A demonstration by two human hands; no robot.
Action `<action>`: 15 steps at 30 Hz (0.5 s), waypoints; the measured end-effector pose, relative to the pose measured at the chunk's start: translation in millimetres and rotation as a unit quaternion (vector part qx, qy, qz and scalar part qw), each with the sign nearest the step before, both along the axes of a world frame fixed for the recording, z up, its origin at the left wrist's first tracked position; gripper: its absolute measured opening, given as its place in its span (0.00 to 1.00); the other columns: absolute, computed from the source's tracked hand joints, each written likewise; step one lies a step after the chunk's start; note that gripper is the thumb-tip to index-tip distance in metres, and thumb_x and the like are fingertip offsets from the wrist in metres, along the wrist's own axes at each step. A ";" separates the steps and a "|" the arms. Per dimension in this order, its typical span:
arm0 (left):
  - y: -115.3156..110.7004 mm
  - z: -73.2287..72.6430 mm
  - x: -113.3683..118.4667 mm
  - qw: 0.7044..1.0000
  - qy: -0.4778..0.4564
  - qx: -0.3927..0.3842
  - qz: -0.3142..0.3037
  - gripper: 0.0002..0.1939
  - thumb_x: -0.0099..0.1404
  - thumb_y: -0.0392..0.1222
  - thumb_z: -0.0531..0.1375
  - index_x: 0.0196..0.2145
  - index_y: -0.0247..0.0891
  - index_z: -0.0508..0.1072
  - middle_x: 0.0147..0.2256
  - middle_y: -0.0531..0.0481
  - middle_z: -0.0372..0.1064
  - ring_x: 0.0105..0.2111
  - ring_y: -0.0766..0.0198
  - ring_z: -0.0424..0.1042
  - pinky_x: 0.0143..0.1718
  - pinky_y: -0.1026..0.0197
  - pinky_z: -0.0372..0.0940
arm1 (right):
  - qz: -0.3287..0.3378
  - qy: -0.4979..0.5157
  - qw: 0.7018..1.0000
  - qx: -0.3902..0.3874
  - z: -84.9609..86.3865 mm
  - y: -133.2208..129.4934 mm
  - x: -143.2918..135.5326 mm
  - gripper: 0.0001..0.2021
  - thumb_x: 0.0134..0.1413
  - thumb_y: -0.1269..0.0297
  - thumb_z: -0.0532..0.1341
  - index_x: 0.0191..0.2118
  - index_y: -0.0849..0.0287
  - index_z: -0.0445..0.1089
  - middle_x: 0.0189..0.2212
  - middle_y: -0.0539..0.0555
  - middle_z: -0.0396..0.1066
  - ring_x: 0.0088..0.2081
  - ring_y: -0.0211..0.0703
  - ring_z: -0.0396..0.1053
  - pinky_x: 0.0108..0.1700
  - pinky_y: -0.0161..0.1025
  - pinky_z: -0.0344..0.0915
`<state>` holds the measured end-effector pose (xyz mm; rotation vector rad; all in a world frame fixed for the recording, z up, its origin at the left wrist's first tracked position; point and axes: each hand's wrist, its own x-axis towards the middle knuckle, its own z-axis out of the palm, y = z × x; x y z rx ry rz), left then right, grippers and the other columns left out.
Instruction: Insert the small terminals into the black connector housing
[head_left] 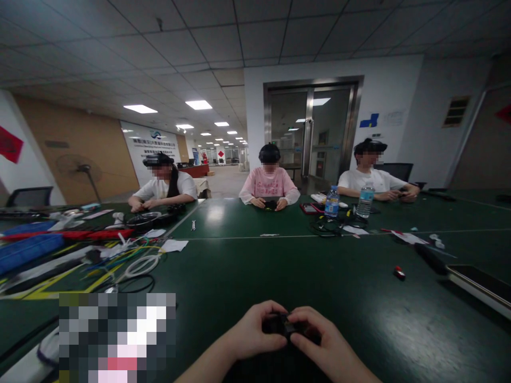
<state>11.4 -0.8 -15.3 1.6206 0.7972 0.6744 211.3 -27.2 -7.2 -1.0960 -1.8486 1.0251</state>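
Observation:
Both of my hands meet at the near middle of the green table (pixel 239 266). A small black object (pixel 286 325) is between them, mostly covered by the fingers, so I cannot make out its kind. My left hand (pixel 255 330) pinches its left side with thumb and fingers. From the other side, my right hand (pixel 317 335) grips it, thumb and index finger close to the left hand's fingertips. A small red and black item (pixel 399 273) lies apart on the table to the right.
Cables (pixel 141 266), a blue tray (pixel 30 252) and tools crowd the left side. Two water bottles (pixel 331 202) stand at the back right by tangled black cables (pixel 329 226). A flat phone-like device (pixel 481 284) lies at the right. Several people in headsets sit opposite.

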 end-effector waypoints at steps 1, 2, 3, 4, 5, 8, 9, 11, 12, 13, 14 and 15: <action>-0.3 0.9 0.1 1.000 -0.003 0.003 -0.001 0.21 0.51 0.32 0.63 0.45 0.36 0.67 0.37 0.50 0.69 0.35 0.63 0.69 0.34 0.64 0.61 | 0.001 0.003 1.000 0.001 -0.3 0.0 0.1 0.09 0.49 0.65 0.61 0.38 0.54 0.71 0.39 0.52 0.69 0.38 0.44 0.69 0.39 0.39 0.64; -0.6 1.7 0.1 1.000 -0.005 0.005 -0.003 0.21 0.51 0.32 0.63 0.45 0.35 0.67 0.37 0.50 0.69 0.35 0.63 0.69 0.35 0.63 0.61 | 0.001 0.004 1.000 0.002 -0.4 -0.1 0.2 0.08 0.49 0.65 0.61 0.38 0.54 0.71 0.39 0.52 0.69 0.38 0.44 0.69 0.39 0.39 0.64; -0.8 2.2 0.0 1.000 -0.007 0.008 -0.004 0.22 0.51 0.32 0.63 0.45 0.36 0.67 0.38 0.49 0.69 0.36 0.62 0.69 0.36 0.63 0.62 | 0.001 0.004 1.000 0.001 -0.2 -0.3 0.1 0.08 0.49 0.65 0.61 0.38 0.54 0.71 0.39 0.52 0.69 0.38 0.44 0.69 0.40 0.39 0.64; -0.9 2.6 -0.2 1.000 -0.008 0.007 -0.006 0.23 0.51 0.32 0.63 0.46 0.36 0.66 0.39 0.49 0.69 0.37 0.62 0.69 0.36 0.62 0.62 | 0.000 0.001 1.000 -0.002 0.4 -0.6 0.0 0.08 0.49 0.65 0.61 0.38 0.54 0.71 0.39 0.52 0.69 0.38 0.44 0.69 0.39 0.39 0.65; -0.8 2.7 -0.5 1.000 -0.009 0.005 -0.008 0.24 0.51 0.32 0.63 0.47 0.36 0.65 0.40 0.49 0.69 0.38 0.61 0.69 0.37 0.62 0.62 | -0.001 -0.002 1.000 -0.006 1.3 -1.1 -0.2 0.08 0.49 0.64 0.61 0.38 0.54 0.71 0.39 0.52 0.70 0.37 0.44 0.69 0.39 0.38 0.65; -0.5 2.7 -1.5 1.000 -0.007 -0.002 -0.014 0.24 0.51 0.32 0.63 0.46 0.36 0.65 0.40 0.49 0.69 0.38 0.62 0.69 0.37 0.62 0.62 | -0.009 -0.019 1.000 -0.016 5.3 -2.9 -1.1 0.09 0.50 0.64 0.60 0.39 0.54 0.71 0.40 0.52 0.70 0.38 0.44 0.69 0.39 0.38 0.65; -0.4 2.7 -1.8 1.000 -0.004 -0.001 -0.014 0.23 0.51 0.33 0.63 0.46 0.36 0.65 0.39 0.49 0.69 0.37 0.62 0.69 0.36 0.62 0.62 | -0.011 -0.023 1.000 -0.018 6.7 -3.4 -1.3 0.10 0.49 0.64 0.60 0.40 0.54 0.70 0.41 0.52 0.70 0.38 0.44 0.69 0.39 0.38 0.65; -0.5 2.9 -2.2 1.000 -0.001 -0.004 -0.012 0.21 0.52 0.33 0.63 0.44 0.36 0.66 0.38 0.50 0.69 0.37 0.62 0.69 0.36 0.62 0.62 | -0.007 -0.025 0.999 -0.019 8.8 -4.2 -1.3 0.11 0.49 0.65 0.60 0.41 0.53 0.70 0.42 0.52 0.70 0.40 0.44 0.69 0.41 0.38 0.65; -0.6 3.0 -2.3 1.000 -0.005 -0.007 -0.011 0.21 0.52 0.34 0.64 0.44 0.36 0.66 0.38 0.50 0.69 0.37 0.62 0.69 0.36 0.62 0.62 | -0.004 -0.023 1.000 -0.017 9.4 -4.5 -1.2 0.12 0.49 0.66 0.60 0.42 0.53 0.70 0.42 0.52 0.69 0.41 0.45 0.69 0.41 0.39 0.65; -0.7 3.0 -2.3 1.000 -0.012 -0.010 -0.012 0.21 0.52 0.34 0.64 0.44 0.36 0.66 0.38 0.50 0.69 0.37 0.62 0.69 0.36 0.62 0.62 | -0.002 -0.020 1.000 -0.014 9.6 -4.6 -1.1 0.11 0.49 0.66 0.60 0.42 0.53 0.70 0.43 0.53 0.69 0.42 0.45 0.68 0.42 0.39 0.65; -0.9 3.0 -2.3 1.000 -0.020 -0.013 -0.014 0.21 0.52 0.34 0.64 0.44 0.36 0.66 0.38 0.50 0.69 0.37 0.63 0.69 0.36 0.62 0.62 | 0.000 -0.017 1.000 -0.010 9.6 -4.6 -1.0 0.11 0.49 0.65 0.60 0.41 0.53 0.70 0.43 0.53 0.69 0.43 0.46 0.68 0.42 0.40 0.65; -1.0 2.9 -2.3 1.000 -0.024 -0.013 -0.015 0.21 0.52 0.34 0.64 0.44 0.36 0.66 0.38 0.50 0.69 0.37 0.63 0.69 0.36 0.63 0.62 | 0.000 -0.016 1.000 -0.008 9.4 -4.6 -0.9 0.10 0.50 0.65 0.60 0.41 0.53 0.71 0.43 0.53 0.69 0.43 0.46 0.68 0.43 0.40 0.65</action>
